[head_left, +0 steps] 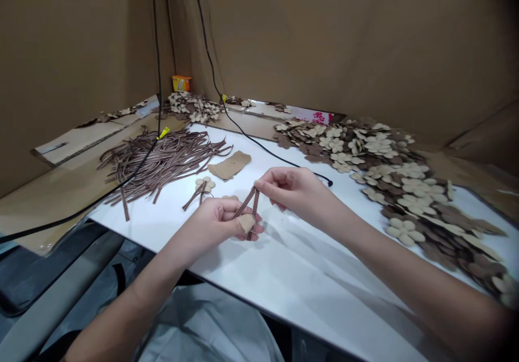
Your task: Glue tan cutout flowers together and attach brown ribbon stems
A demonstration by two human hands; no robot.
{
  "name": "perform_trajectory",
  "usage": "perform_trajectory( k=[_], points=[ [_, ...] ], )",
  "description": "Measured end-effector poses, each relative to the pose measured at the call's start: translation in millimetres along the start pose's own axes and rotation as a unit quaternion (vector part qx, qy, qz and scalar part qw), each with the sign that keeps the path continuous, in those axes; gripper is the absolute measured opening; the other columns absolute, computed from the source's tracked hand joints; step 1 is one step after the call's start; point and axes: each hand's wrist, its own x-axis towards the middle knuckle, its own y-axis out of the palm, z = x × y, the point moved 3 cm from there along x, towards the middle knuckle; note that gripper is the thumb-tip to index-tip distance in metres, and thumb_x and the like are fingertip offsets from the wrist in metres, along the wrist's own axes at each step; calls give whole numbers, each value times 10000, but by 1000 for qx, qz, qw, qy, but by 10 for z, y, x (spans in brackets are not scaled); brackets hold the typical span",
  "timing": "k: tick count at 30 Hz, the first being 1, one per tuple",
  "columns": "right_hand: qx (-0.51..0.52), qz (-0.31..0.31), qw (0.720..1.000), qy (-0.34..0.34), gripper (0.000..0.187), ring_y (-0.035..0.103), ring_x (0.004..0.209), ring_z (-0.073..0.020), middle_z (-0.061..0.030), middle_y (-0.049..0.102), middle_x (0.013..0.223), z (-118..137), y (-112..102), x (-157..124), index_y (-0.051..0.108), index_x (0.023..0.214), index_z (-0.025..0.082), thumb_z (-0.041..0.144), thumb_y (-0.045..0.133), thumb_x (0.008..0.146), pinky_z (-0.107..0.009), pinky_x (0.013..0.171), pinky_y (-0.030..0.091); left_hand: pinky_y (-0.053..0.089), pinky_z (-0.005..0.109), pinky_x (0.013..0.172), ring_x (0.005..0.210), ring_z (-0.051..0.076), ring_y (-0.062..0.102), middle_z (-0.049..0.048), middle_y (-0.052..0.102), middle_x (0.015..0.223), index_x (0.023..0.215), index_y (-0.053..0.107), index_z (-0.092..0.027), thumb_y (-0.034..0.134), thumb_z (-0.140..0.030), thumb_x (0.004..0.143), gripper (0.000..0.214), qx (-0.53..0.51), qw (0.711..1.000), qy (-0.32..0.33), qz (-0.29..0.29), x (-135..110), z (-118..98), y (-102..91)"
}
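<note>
Two bare hands with a doubled strip above the near part of a white table. The left hand point(223, 216), fingers curled and thumb pressed inward, clasps the lower ends; the right hand point(298, 189) pinches the fold between thumb and fingertips, so that the strip point(255, 202) stands between them as a narrow, upturned V. For a neat result, the left grip should probably stay firm and low, the right should draw the fold up with light, even tension, and both legs should lie flat—a twist would likely show in the loop. The tan patch point(245, 222) at the left thumb is best kept square to the strip; whether it is a separate piece or a thumb covering cannot be told. Materials, in descending size: plain brown cardboard walls point(304, 37); the table point(308, 275), smooth and faintly glossy; a sprawling heap of flowers point(377, 145), felt-like, round-petalled, cream and dark brown; a loose tangle of strips point(162, 156), narrow, brown and pale-lined, seemingly woven ribbon; a torn scrap of brown paper point(230, 165), stiff and slightly creased; and, smallest, a single cream flower point(205, 182) just beyond the left hand—short brown strips lie across it.
</note>
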Motion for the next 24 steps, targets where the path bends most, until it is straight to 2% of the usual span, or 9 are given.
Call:
perform_trajectory(
  k=[6,12,16,18,20,22,24],
  points=[
    [-3,-28,999,18,300,319,366,-32,73,437,459,65,-110,-8,553,645,161,418,570,800,-166,342,242,511,276,731,802,195,668,130,709,891,857,664,-91,668,-317,750,250,-19,999,-37,-21,-17,41,-7],
    [-3,-18,999,38,316,303,339,-32,78,412,436,92,-162,-9,524,609,172,425,566,793,-172,334,255,513,266,738,815,198,674,129,717,902,870,689,-95,654,-342,768,269,-6,999,-31,1,-22,78,-31],
    [4,-30,999,41,343,325,369,-48,70,400,437,73,-228,10,502,592,179,459,561,781,-174,332,239,502,266,781,909,222,665,138,709,977,1020,651,-97,660,-323,765,340,0,1000,-26,-5,-67,25,-99],
    [11,-24,999,39,366,318,368,-52,68,402,435,69,-243,12,492,578,183,484,555,777,-180,330,234,502,280,799,993,238,637,140,675,1088,1163,576,-124,653,-310,768,443,29,999,-24,-35,-125,-39,-151],
    [19,-7,999,35,380,310,359,-53,67,407,430,69,-234,7,491,574,186,501,550,778,-187,331,241,476,301,872,1118,242,566,116,610,1217,1256,508,-178,633,-302,780,508,109,989,12,-96,-190,-139,-205],
    [22,3,999,28,387,301,351,-53,66,410,429,70,-210,1,492,574,188,507,544,785,-194,334,245,400,314,980,1250,238,444,67,550,1301,1249,529,-234,619,-301,789,474,207,962,77,-159,-233,-256,-220],
    [23,9,999,20,390,307,356,-56,60,418,436,69,-174,-3,496,575,187,507,539,794,-201,342,247,349,313,1025,1304,239,368,28,538,1314,1173,599,-265,617,-289,783,391,267,937,121,-190,-218,-330,-176]
  ],
)
